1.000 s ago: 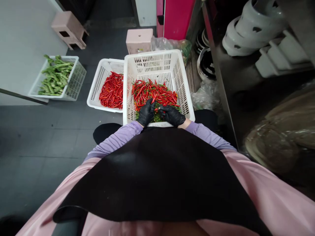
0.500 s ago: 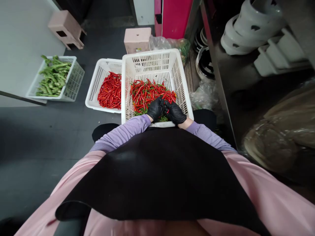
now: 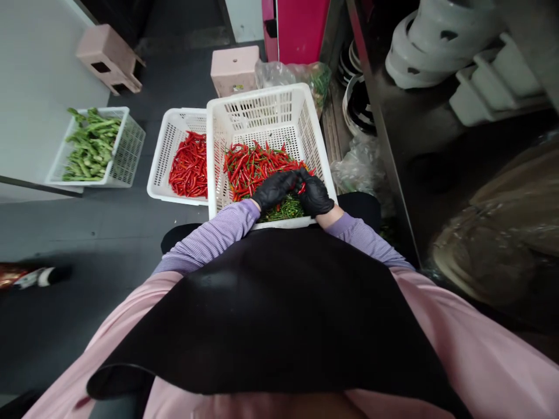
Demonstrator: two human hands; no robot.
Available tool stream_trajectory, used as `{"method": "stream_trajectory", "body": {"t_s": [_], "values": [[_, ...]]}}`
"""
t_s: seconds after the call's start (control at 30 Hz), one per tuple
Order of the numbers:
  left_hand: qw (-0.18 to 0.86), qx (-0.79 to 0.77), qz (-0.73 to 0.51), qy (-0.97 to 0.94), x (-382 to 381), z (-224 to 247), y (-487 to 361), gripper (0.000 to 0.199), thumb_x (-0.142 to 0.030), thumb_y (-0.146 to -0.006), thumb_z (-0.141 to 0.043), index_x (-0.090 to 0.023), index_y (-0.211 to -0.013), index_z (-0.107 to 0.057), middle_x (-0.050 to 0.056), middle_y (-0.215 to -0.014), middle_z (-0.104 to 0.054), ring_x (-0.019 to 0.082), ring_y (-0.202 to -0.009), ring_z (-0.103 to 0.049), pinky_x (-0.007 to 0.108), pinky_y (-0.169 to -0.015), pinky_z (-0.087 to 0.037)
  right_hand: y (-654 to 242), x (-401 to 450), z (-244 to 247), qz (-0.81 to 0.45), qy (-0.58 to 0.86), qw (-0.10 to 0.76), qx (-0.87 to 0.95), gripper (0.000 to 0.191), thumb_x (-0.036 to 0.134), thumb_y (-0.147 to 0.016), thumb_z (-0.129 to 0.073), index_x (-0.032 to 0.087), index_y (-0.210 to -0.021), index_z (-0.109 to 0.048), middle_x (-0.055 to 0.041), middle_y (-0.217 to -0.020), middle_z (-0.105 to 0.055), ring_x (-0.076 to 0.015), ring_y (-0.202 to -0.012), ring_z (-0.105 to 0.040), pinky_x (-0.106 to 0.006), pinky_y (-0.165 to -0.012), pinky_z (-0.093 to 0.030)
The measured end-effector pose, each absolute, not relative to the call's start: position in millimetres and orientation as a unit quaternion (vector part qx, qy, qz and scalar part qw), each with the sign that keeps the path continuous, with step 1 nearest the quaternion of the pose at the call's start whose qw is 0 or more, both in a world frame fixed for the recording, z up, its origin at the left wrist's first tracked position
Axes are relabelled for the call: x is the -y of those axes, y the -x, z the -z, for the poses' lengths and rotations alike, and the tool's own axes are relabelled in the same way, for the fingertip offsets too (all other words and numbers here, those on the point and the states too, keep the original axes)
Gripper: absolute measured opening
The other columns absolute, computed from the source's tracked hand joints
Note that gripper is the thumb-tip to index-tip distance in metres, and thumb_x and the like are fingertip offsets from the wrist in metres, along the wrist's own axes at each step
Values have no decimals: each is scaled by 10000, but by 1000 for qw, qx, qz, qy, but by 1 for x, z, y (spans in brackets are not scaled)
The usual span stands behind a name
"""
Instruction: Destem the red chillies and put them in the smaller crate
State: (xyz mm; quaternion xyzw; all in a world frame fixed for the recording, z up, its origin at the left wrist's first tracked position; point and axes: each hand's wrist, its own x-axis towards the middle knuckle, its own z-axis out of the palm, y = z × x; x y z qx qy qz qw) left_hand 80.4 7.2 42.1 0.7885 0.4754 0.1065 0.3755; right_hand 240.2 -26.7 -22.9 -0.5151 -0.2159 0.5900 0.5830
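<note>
Both my hands, in black gloves, are together over the front of a large white plastic crate (image 3: 213,174). Red chilies (image 3: 251,166) with green stems are heaped inside it, and loose green stems (image 3: 286,210) lie along its near side. My left hand (image 3: 274,189) has its fingers pressed together, tips meeting the other hand; what they hold is hidden. My right hand (image 3: 315,195) is closed with bent fingers on a red chili (image 3: 301,188), which shows between the two hands.
A shallower white basket (image 3: 159,157) of red chilies sits left of the crate. Further left stands a basket (image 3: 124,154) of green vegetables (image 3: 91,145). Two pink stools (image 3: 236,67), plastic bags (image 3: 360,166) and a metal shelf (image 3: 388,134) surround the spot. A person's shoe (image 3: 43,276) shows at left.
My left hand has turned flatter, and the hands have parted slightly, so more green stems and a red chili show. The view has shifted a little. A shoe has come in at left.
</note>
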Motion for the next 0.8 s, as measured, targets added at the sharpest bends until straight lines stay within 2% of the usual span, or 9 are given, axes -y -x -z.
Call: {"method": "stream_trajectory", "body": {"t_s": [0.07, 0.13, 0.2, 0.27, 0.4, 0.5, 0.67, 0.73, 0.8], "values": [[347, -534, -101, -764, -19, -38, -77, 443, -335, -1186, -448, -137, -1320, -822, 136, -1222, -852, 262, -1128, -784, 352, -1035, -597, -252, 23, 16, -569, 522, 613, 169, 401, 475, -941, -849, 283, -802, -525, 61, -680, -536, -146, -601, -539, -297, -589, -536], [289, -558, -15, -778, -23, -32, -79, 403, -346, -1155, -523, -127, -1247, -850, 160, -1249, -840, 297, -1170, -785, 368, -1056, -590, -258, 24, 8, -567, 525, 614, 164, 376, 390, -921, -858, 275, -791, -525, 60, -684, -540, -141, -595, -528, -298, -582, -508], [231, -535, 82, -809, -22, -24, -85, 362, -329, -1095, -627, -114, -1287, -846, 211, -1398, -788, 353, -1282, -764, 392, -1099, -573, -259, 29, 2, -579, 524, 597, 184, 373, 327, -887, -880, 271, -785, -526, 63, -679, -534, -137, -591, -516, -297, -579, -486], [190, -513, 125, -828, -17, -16, -93, 418, -282, -1075, -631, -76, -1397, -799, 275, -1530, -704, 392, -1380, -725, 416, -1134, -557, -257, 36, -2, -597, 523, 577, 194, 412, 305, -859, -905, 271, -774, -503, 79, -645, -479, -120, -547, -438, -284, -534, -428], [189, -482, 149, -842, -16, -4, -105, 480, -252, -1086, -574, -45, -1487, -738, 309, -1553, -678, 396, -1400, -718, 437, -1156, -556, -253, 40, -5, -622, 523, 556, 172, 515, 313, -833, -938, 273, -741, -433, 104, -583, -366, -91, -501, -282, -257, -447, -273], [208, -487, 138, -837, -24, -1, -112, 473, -276, -1072, -606, -95, -1482, -754, 258, -1518, -730, 360, -1383, -734, 399, -1150, -562, -252, 35, -5, -626, 539, 543, 148, 530, 310, -842, -926, 273, -720, -411, 111, -553, -340, -87, -495, -264, -244, -439, -257], [254, -526, 129, -801, -47, -11, -101, 302, -331, -976, -766, -143, -1188, -870, 166, -1148, -863, 314, -1212, -792, 321, -1019, -583, -254, 36, -6, -637, 541, 531, 141, 431, 302, -838, -916, 251, -710, -508, 104, -548, -399, -82, -490, -282, -233, -434, -254], [321, -562, 89, -757, -48, -21, -81, 272, -440, -944, -834, -169, -935, -850, 111, -866, -818, 278, -974, -795, 315, -854, -580, -254, 39, -7, -641, 552, 510, 159, 410, 332, -815, -947, 231, -703, -566, 89, -556, -455, -73, -484, -299, -231, -429, -242], [445, -585, 18, -677, -40, -30, -57, 453, -576, -935, -845, -199, -712, -728, 43, -612, -653, 210, -671, -674, 313, -658, -501, -252, 42, -7, -637, 572, 479, 193, 423, 383, -787, -990, 214, -695, -613, 68, -562, -512, -74, -486, -345, -231, -435, -257]]}}
